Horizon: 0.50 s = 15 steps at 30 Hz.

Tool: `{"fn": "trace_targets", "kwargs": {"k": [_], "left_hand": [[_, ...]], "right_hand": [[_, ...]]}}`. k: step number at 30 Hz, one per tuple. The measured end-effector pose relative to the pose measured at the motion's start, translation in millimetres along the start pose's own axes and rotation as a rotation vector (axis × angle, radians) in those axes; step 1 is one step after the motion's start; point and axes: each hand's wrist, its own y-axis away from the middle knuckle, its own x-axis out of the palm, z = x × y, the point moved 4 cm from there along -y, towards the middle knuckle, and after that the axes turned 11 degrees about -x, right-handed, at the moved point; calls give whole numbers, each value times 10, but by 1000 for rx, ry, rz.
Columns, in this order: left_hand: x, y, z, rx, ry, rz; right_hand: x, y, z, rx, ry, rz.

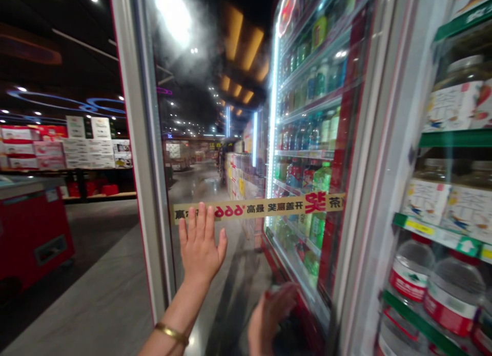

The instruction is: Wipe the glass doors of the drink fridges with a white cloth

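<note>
My left hand (202, 245) lies flat against the glass door (230, 243) of a drinks fridge, fingers stretched upward and a gold bangle on the wrist. Its fingertips overlap a yellow strip (284, 206) with mirrored lettering that runs across the glass. Low in the middle, my right hand (265, 320) is smeared by motion, so its finger position is unclear; I make out nothing in it. To the right, the fridge interior shows large water bottles (453, 289) with red-and-white labels, and jars of tea drink (428, 189) on the shelves above.
The door's metal frame (138, 140) stands upright at left. Beyond it are a red chest freezer (31, 233) on the grey floor and stacked boxes (92, 145). Lit shelves of bottles (307, 130) show in the glass.
</note>
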Motion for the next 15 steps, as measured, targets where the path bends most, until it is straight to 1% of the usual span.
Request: {"fn": "trace_targets", "kwargs": {"k": [1, 2, 3, 4, 5, 6, 8, 9, 10, 11, 12, 13, 14, 15], "left_hand": [[1, 3, 8, 3, 4, 4], [2, 5, 17, 7, 8, 5], [4, 4, 26, 10, 13, 6], [7, 2, 34, 11, 18, 6], [12, -2, 39, 11, 20, 5], [18, -5, 39, 11, 21, 5], [33, -2, 24, 12, 18, 2], [38, 7, 11, 5, 15, -3], [43, 24, -4, -9, 9, -7], [48, 50, -18, -29, 3, -6], [51, 83, -32, -47, -1, -1], [54, 123, -48, -51, -4, 9], [54, 167, -64, -40, -4, 22], [53, 211, -78, -16, -2, 35]], "right_hand": [[43, -24, 296, -46, 5, -40], [61, -32, 513, -92, 15, -90], [58, -20, 616, -126, 21, -123], [26, 16, 586, -138, 32, -148], [-36, 71, 425, -117, 52, -166], [-120, 138, 160, -62, 83, -183], [-307, 274, -500, 110, 164, -213], [-386, 324, -780, 189, 204, -242], [-435, 353, -966, 258, 238, -272], [-445, 357, -1029, 310, 261, -292], [-417, 338, -960, 334, 272, -304], [-356, 297, -774, 332, 267, -299], [-273, 242, -500, 295, 246, -278], [-187, 182, -181, 219, 210, -252]]}}
